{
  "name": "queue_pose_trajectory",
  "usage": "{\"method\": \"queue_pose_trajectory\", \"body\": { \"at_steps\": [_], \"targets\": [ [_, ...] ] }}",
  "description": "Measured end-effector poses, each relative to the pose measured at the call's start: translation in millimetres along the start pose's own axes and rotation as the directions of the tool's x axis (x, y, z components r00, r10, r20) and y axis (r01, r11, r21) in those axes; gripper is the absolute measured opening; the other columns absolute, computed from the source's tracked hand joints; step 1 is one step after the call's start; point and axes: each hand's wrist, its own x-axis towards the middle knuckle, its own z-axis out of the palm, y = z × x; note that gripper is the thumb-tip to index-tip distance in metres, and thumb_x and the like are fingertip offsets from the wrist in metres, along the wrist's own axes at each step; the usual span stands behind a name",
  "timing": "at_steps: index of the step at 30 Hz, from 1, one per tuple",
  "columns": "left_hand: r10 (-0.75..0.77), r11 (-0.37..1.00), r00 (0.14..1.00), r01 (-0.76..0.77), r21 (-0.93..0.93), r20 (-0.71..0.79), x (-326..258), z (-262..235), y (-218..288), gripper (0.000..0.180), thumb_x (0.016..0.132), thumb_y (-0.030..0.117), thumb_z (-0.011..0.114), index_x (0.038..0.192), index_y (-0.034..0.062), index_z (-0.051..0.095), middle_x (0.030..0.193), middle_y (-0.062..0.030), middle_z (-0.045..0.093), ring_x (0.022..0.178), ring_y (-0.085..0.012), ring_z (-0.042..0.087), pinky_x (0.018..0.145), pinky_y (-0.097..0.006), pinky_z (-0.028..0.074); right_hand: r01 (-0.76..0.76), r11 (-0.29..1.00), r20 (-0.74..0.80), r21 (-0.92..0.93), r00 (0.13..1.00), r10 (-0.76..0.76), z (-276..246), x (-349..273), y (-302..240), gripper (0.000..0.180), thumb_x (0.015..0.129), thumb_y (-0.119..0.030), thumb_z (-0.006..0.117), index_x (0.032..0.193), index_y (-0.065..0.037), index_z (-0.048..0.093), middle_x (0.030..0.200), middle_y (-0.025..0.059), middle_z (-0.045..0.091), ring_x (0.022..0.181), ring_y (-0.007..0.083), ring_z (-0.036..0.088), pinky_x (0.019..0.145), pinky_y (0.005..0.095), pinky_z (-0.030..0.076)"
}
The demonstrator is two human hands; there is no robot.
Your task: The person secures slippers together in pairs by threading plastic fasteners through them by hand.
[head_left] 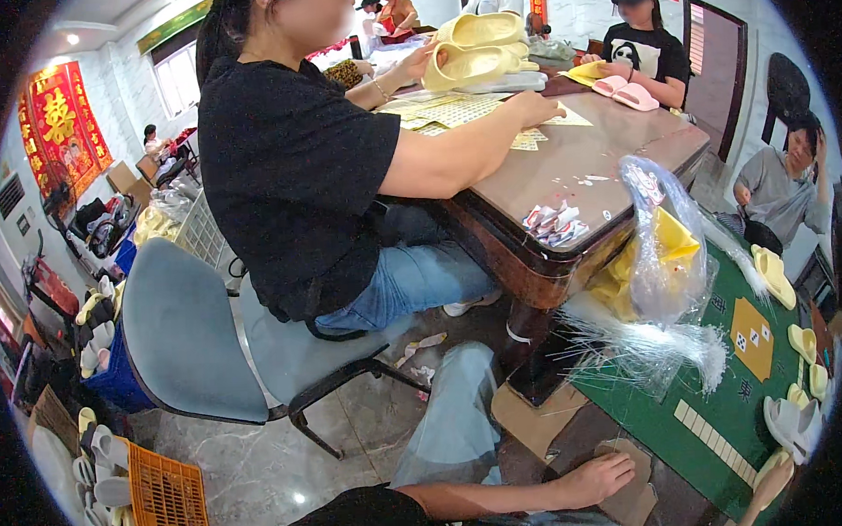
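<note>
My left hand is above my lap near pieces of brown cardboard, its fingers curled together. Whatever it may hold is too small to make out. At the lower right, my right hand is partly cut off by the dark rim. Its fingers close on a cream slipper at the edge of the green mat. Farther along that edge lie a whitish pair of slippers and several more cream slippers. A bundle of clear plastic strands spreads over the mat's far left corner.
A person in black sits ahead on a grey chair, handling cream slippers at a brown table. Yellow plastic bags stand by its corner. An orange basket and slippers are at lower left. Two people sit at right.
</note>
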Motion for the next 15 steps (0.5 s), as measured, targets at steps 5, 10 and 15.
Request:
{"method": "queue_pose_trajectory", "body": {
  "at_steps": [5, 10, 15],
  "targets": [
    [-0.087, 0.991, 0.968, 0.06, 0.121, 0.234, 26.4, 26.6, 16.9, 0.04, 0.074, 0.013, 0.049, 0.11, -0.0054, 0.05, 0.114, -0.0151, 0.048, 0.114, -0.0281, 0.043, 0.098, -0.034, 0.036, 0.116, 0.886, -0.108, -0.449, 0.977, -0.183, 18.5, -48.5, -144.7, 0.035, 0.093, -0.025, 0.043, 0.119, -0.001, 0.048, 0.098, 0.0159, 0.058, 0.094, 0.0268, 0.053, 0.08, 0.0361, 0.042],
    [-0.026, 0.998, 0.986, 0.016, 0.064, 0.162, 24.0, 11.6, 21.2, 0.038, 0.075, 0.012, 0.048, 0.11, -0.0039, 0.052, 0.115, -0.0136, 0.05, 0.113, -0.0273, 0.046, 0.096, -0.033, 0.039, -0.132, 0.856, 0.209, -0.499, 0.941, 0.267, -51.0, -36.8, -104.9, 0.033, 0.093, -0.021, 0.038, 0.118, -0.004, 0.05, 0.117, 0.0149, 0.052, 0.107, 0.0312, 0.048, 0.09, 0.039, 0.039],
    [0.024, 0.996, 0.999, -0.027, 0.085, 0.033, 13.1, -11.9, 10.5, 0.039, 0.073, 0.017, 0.048, 0.105, -0.0041, 0.055, 0.109, -0.0138, 0.054, 0.106, -0.0258, 0.049, 0.094, -0.031, 0.039, -0.635, 0.761, 0.279, -0.131, 0.713, 0.643, -78.2, -89.2, -5.8, 0.042, 0.093, -0.034, 0.033, 0.122, -0.009, 0.05, 0.106, 0.0185, 0.057, 0.094, 0.0312, 0.055, 0.081, 0.0394, 0.044]
  ]
}}
